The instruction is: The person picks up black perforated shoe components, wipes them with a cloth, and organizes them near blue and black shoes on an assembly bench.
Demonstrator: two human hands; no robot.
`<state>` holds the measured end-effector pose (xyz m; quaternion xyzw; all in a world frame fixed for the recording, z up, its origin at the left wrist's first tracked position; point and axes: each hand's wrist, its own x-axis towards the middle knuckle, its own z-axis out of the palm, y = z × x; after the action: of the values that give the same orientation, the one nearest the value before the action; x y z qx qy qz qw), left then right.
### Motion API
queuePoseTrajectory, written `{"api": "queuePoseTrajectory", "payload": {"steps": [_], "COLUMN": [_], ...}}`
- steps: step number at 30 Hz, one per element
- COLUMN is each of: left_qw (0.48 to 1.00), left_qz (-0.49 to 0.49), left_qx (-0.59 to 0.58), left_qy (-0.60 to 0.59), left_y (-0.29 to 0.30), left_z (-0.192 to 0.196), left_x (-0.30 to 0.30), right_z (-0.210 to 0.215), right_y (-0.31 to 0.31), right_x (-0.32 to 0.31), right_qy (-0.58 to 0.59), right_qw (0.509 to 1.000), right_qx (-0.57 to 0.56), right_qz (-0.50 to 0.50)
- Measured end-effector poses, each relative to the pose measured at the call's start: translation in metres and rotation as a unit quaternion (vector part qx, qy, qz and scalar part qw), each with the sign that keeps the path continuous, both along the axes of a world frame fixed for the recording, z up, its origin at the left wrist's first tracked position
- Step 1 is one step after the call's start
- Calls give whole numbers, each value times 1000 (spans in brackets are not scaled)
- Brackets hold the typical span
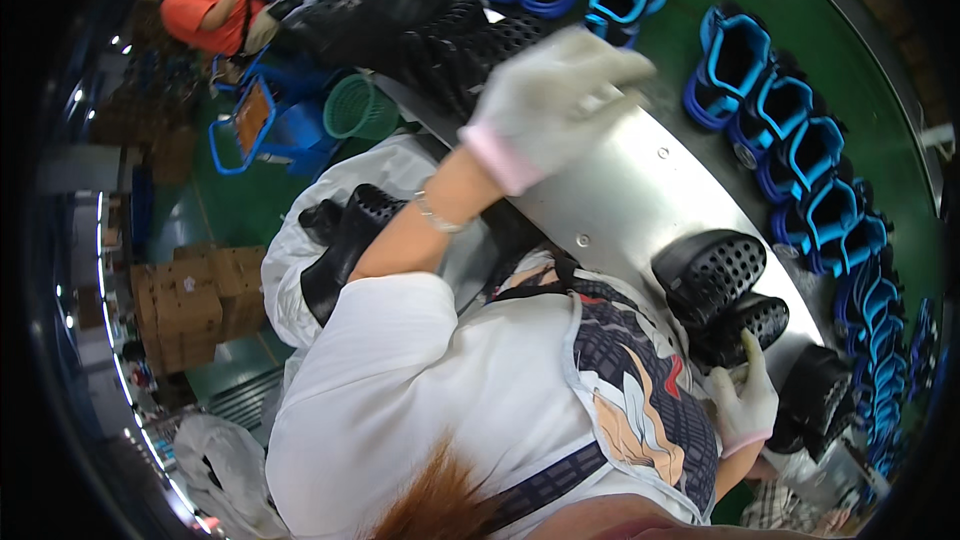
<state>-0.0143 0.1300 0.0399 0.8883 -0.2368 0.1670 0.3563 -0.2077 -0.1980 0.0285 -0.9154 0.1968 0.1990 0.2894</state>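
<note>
On the metal bench top (615, 180), my left hand (565, 100), in a white glove with a pink cuff, hovers slightly blurred. Its fingers are stretched out and apart, and nothing shows in them. Just beyond its wrist lie several black clogs (470, 40) in a heap. My right hand (745, 405), gloved too, has its fingers bent at the edge of a black clog (752, 325) with round holes. Beside that one rests a second black clog (712, 270), close against it. Part of the right hand's grip is hidden.
Black-and-blue shoes (735, 65) stand in a long row along the far side. More black footwear (815, 390) lies right of my right hand. A white bag (290, 285) with black clogs, a green basket (360, 108), a blue chair (245, 135), cardboard boxes (180, 310) and a co-worker (210, 5) are left.
</note>
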Motion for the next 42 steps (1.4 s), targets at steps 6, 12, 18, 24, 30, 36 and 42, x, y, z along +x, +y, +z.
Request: {"api": "queuePoseTrajectory", "payload": {"steps": [6, 12, 18, 24, 30, 36, 42], "left_qw": [892, 911, 932, 929, 920, 893, 963], "left_qz": [317, 295, 247, 197, 186, 355, 179], "left_qx": [179, 279, 264, 311, 343, 277, 189], "left_qy": [-268, -70, -10, 37, 48, -11, -73], "left_y": [173, 281, 292, 297, 319, 275, 113], "left_z": [50, 40, 36, 58, 65, 104, 82], "left_x": [3, 13, 24, 20, 30, -1, -17], "right_z": [-12, -17, -21, -21, -18, -19, 3], "right_y": [-6, -5, -5, -7, -9, -20, 1], "right_x": [6, 16, 15, 21, 28, 21, 61], "right_qy": [-113, -146, -167, -165, -157, -179, -207], "right_qw": [992, 989, 984, 985, 987, 984, 970], "right_qx": [-48, -20, -33, -10, -4, 1, 96], "right_qz": [9, 19, 44, 41, 25, 10, 80]}}
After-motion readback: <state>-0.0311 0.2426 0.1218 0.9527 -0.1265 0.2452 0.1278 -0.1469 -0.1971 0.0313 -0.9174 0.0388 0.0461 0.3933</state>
